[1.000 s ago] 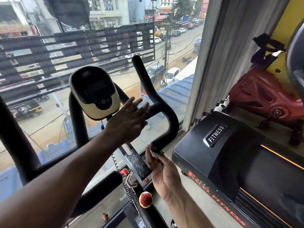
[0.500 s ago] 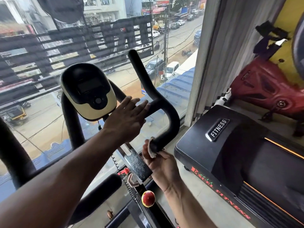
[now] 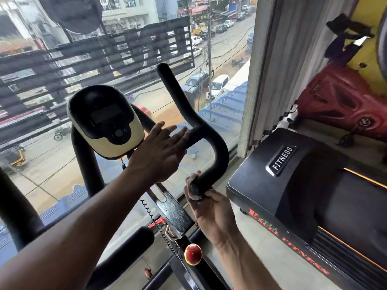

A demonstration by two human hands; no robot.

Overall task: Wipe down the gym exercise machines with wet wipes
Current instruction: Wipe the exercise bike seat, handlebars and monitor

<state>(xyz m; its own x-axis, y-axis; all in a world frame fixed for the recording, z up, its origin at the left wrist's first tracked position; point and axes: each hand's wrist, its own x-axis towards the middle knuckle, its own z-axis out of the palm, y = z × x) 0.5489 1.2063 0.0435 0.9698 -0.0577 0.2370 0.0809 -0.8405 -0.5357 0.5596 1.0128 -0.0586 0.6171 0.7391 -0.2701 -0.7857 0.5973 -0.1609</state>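
Head view: right hand point(image 3: 211, 208) clamps wet wipe point(image 3: 193, 190) around handlebar point(image 3: 211, 151) end; twist fully. Left hand point(image 3: 159, 151), fingers straight, steadies beside console point(image 3: 104, 122).

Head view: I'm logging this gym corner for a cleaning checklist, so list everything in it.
Exercise bike handlebar: one, black, centre, by the window.
Bike console: one, black and cream, left of centre.
Wet wipe: one, whitish, wrapped on the handlebar's lower end.
Knob: one, red, bottom centre on the bike frame.
Treadmill: one, black with FITNESS badge, right.
Red machine: one, upper right, by yellow wall.
Curtain: one, grey, right of window.
Hands: left hand flat on the handlebar; right hand grips the wipe.
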